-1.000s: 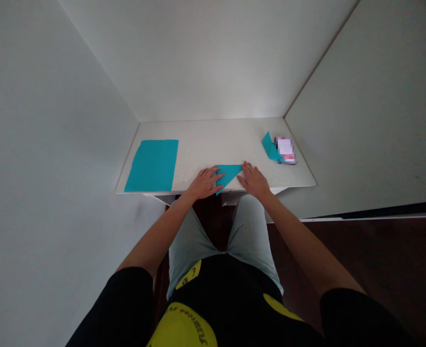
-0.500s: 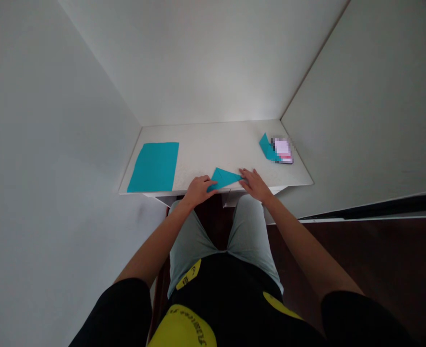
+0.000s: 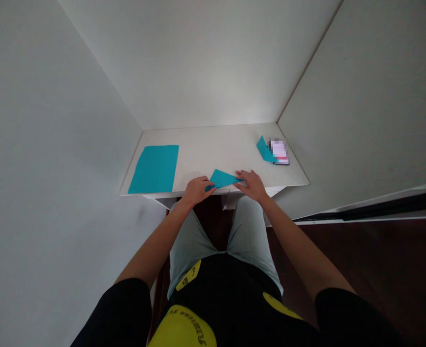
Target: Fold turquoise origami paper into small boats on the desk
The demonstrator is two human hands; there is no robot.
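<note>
A folded piece of teal paper point(image 3: 221, 179), narrowing to a point on the right, lies at the front edge of the white table. My left hand point(image 3: 197, 189) grips its left end between thumb and fingers. At the pointed right end, my right hand point(image 3: 252, 185) has its thumb and fingers around the tip. Part of the paper's left end is hidden under my left fingers.
A flat teal sheet point(image 3: 155, 168) lies on the left of the white table point(image 3: 213, 144). At the right, another folded teal paper point(image 3: 265, 150) sits against a blurred-out phone-like object point(image 3: 280, 151). Walls enclose the table's back and both sides.
My right thumb and fingers have closed in around the paper's pointed tip. My left hand stays on the left end. The view has shifted slightly.
</note>
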